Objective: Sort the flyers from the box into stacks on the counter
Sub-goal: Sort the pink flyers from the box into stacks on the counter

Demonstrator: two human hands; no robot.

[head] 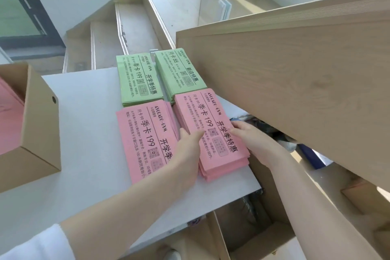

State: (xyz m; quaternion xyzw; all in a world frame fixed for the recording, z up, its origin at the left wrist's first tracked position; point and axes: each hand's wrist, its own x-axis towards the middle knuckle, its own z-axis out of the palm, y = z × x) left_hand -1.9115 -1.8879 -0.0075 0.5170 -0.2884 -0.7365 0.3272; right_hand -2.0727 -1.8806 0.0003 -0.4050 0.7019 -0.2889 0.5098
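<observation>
Four flyer stacks lie on the white counter (84, 133). Two green stacks sit at the back: the left green stack (139, 79) and the right green stack (179, 72). In front of them lie a left pink stack (145, 137) and a right pink stack (211, 124). My left hand (187, 150) presses against the left side of the right pink stack, thumb on top. My right hand (251, 139) holds its right edge. The cardboard box (31, 133) stands at the left, with pink flyers (8, 116) inside.
A slanted wooden panel (295, 82) overhangs the counter's right side, close above my right hand. Below the counter's right edge stand open cardboard boxes (263, 238) and dark bags. Pale steps (130, 27) and a window lie beyond the counter.
</observation>
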